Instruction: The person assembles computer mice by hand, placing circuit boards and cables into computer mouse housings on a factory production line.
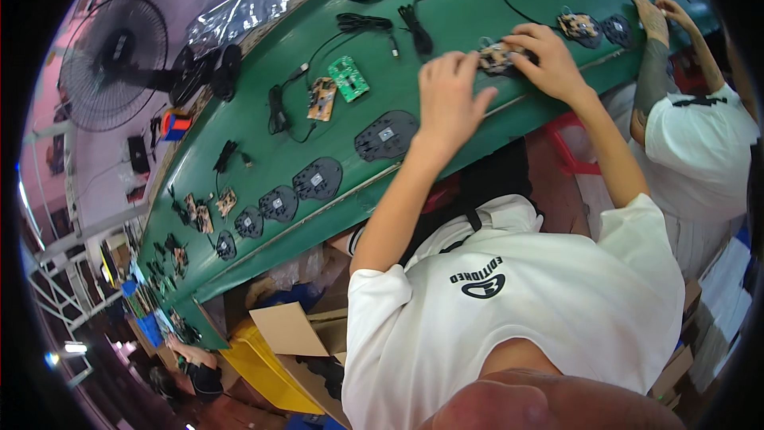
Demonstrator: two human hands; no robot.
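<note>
Near the front edge of the green worktable, a brown circuit board [495, 57] lies over what looks like a dark mouse base, partly covered by my fingers. My right hand [551, 65] grips its right side, thumb and fingers curled about it. At the left of the board is my left hand [452, 103], its thumb held out apart from the fingers; whether the fingertips touch the board I cannot tell. A black mouse base [387, 135] lies left of my left hand. Farther left rest a green circuit board [348, 80] and a brown circuit board [321, 99] with a cable.
More black mouse bases [317, 179] line the green worktable's [263, 123] front edge. Coiled black cables [364, 23] lie farther back. A fan [115, 62] stands beyond the table. At right, a co-worker's hands [654, 20] work nearby. An open cardboard box [288, 330] sits below.
</note>
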